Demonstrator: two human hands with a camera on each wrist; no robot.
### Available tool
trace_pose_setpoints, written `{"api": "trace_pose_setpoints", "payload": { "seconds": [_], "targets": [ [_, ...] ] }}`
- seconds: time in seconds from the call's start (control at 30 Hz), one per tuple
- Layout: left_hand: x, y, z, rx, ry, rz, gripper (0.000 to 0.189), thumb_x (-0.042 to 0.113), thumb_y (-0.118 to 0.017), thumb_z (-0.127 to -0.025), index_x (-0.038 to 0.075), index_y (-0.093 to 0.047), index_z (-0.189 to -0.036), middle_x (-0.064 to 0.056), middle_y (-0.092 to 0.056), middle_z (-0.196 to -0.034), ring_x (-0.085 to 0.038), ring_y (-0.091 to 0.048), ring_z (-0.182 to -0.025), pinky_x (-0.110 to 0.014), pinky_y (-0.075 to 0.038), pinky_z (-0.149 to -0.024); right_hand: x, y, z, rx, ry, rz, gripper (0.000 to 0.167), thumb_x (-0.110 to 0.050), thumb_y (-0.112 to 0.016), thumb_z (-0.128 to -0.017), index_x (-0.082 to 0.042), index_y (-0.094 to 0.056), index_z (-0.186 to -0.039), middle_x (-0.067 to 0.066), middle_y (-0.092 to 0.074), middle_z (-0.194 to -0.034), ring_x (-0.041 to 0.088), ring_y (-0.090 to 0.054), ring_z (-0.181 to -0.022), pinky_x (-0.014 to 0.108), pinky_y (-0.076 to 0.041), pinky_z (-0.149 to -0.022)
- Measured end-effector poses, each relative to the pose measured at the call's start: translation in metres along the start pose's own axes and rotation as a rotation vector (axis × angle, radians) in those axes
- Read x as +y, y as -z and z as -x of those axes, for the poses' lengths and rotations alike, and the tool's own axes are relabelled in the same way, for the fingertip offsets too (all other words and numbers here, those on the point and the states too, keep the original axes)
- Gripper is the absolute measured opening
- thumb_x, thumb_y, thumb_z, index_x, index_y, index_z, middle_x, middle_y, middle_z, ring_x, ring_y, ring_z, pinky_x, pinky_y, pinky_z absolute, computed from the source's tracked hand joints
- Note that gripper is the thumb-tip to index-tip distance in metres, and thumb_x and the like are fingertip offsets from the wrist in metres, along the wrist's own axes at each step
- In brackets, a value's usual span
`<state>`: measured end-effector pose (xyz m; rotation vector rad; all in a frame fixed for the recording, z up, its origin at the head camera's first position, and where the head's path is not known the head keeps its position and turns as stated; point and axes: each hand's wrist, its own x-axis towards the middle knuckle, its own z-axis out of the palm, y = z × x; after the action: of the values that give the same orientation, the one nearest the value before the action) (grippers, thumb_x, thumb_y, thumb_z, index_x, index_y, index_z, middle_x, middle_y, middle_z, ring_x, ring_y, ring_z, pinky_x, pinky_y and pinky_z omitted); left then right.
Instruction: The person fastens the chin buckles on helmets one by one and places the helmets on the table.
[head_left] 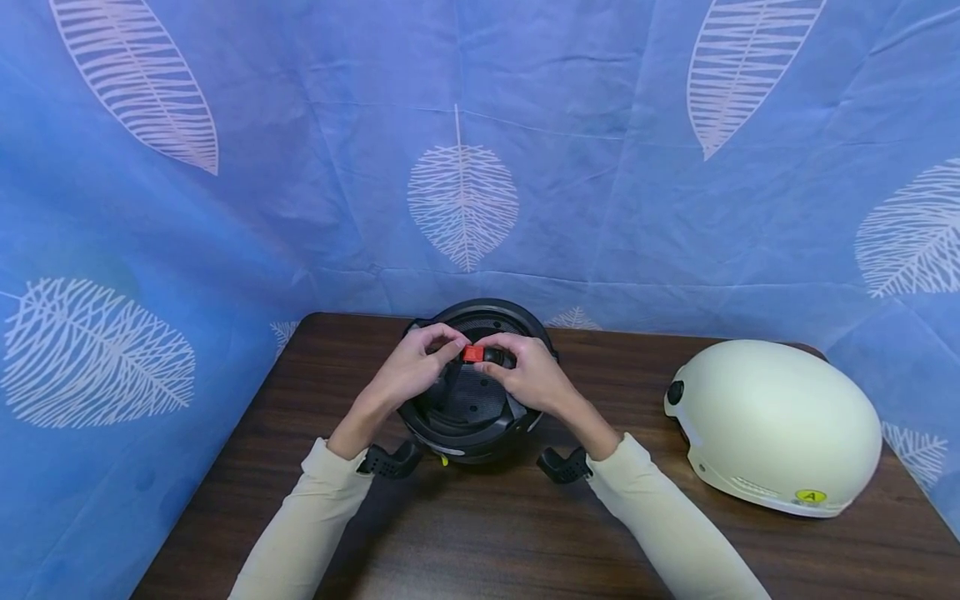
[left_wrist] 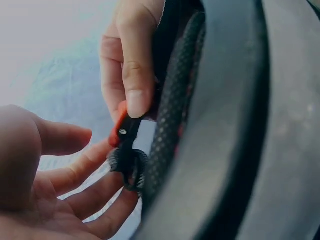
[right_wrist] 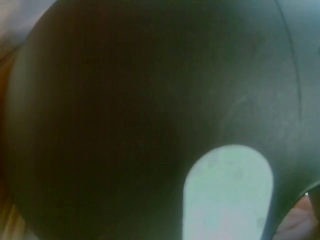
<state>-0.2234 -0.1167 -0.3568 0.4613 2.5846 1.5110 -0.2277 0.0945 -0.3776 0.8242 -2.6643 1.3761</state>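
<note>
A black helmet [head_left: 468, 437] lies upside down on the table, its dark padded inside facing up. Over its opening, my right hand [head_left: 534, 375] pinches the red-and-black chin strap buckle [head_left: 473, 353] between thumb and fingers. In the left wrist view the right thumb [left_wrist: 136, 75] presses on the buckle's dark side. My left hand [head_left: 415, 364] is at the buckle's left end; its index fingertip meets the red part, while the thumb stands apart from the fingers. The dark helmet shell [right_wrist: 125, 125] fills most of the right wrist view and hides nearly all of the right hand.
On the right side of the table sits a cream helmet [head_left: 780, 425] with a round yellow sticker [head_left: 811, 496]. Behind the brown wooden table [head_left: 480, 542] hangs a blue cloth [head_left: 555, 208] with white leaf prints. A yellow tag [head_left: 444, 460] shows at the black helmet's near edge.
</note>
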Motion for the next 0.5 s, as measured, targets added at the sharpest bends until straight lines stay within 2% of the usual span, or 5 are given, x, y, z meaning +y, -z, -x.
{"api": "trace_pose_setpoints", "payload": {
  "seconds": [0.1, 0.2, 0.33, 0.43, 0.5],
  "targets": [
    [0.0016, 0.0009, 0.0011, 0.010, -0.005, -0.032, 0.026, 0.027, -0.053, -0.103, 0.012, -0.068, -0.119, -0.005, -0.064, -0.117, -0.025, -0.056, -0.094, -0.036, -0.048, -0.076, 0.0005, -0.0005, -0.0006, -0.009, -0.012, 0.008, 0.029, -0.017, -0.070, -0.094, -0.006, -0.069, -0.120, 0.009, -0.069, -0.114, 0.017, -0.051, -0.070, 0.033, -0.044, -0.070],
    [0.0034, 0.0009, 0.0030, 0.019, -0.020, -0.053, 0.025, 0.026, -0.054, -0.103, 0.013, -0.067, -0.120, -0.005, -0.064, -0.118, -0.026, -0.059, -0.095, -0.037, -0.050, -0.077, 0.0007, -0.0003, -0.0008, -0.017, -0.018, 0.015, 0.027, -0.016, -0.070, -0.093, -0.006, -0.069, -0.119, 0.009, -0.069, -0.107, 0.015, -0.045, -0.058, 0.029, -0.042, -0.062],
    [0.0026, -0.0007, 0.0057, 0.018, -0.051, -0.061, 0.024, 0.024, -0.054, -0.103, 0.013, -0.064, -0.122, -0.008, -0.064, -0.117, -0.026, -0.063, -0.097, -0.038, -0.054, -0.079, -0.0002, -0.0005, -0.0010, -0.030, -0.004, 0.044, 0.027, -0.015, -0.070, -0.093, -0.006, -0.070, -0.118, 0.009, -0.069, -0.106, 0.014, -0.049, -0.060, 0.027, -0.042, -0.060],
    [0.0007, -0.0017, 0.0073, 0.028, -0.077, -0.065, 0.023, 0.023, -0.054, -0.103, 0.013, -0.063, -0.122, -0.007, -0.065, -0.114, -0.023, -0.063, -0.098, -0.039, -0.054, -0.084, -0.0008, -0.0012, -0.0012, -0.042, 0.006, 0.077, 0.028, -0.015, -0.071, -0.093, -0.006, -0.070, -0.118, 0.009, -0.070, -0.113, 0.016, -0.057, -0.073, 0.030, -0.046, -0.068],
    [0.0005, -0.0017, 0.0091, 0.023, -0.102, -0.059, 0.023, 0.021, -0.054, -0.103, 0.013, -0.063, -0.122, -0.008, -0.067, -0.109, -0.024, -0.062, -0.091, -0.039, -0.054, -0.082, -0.0009, -0.0019, -0.0016, -0.049, 0.012, 0.101, 0.028, -0.015, -0.070, -0.093, -0.005, -0.070, -0.118, 0.010, -0.070, -0.115, 0.019, -0.061, -0.083, 0.034, -0.049, -0.074]
  ]
}}
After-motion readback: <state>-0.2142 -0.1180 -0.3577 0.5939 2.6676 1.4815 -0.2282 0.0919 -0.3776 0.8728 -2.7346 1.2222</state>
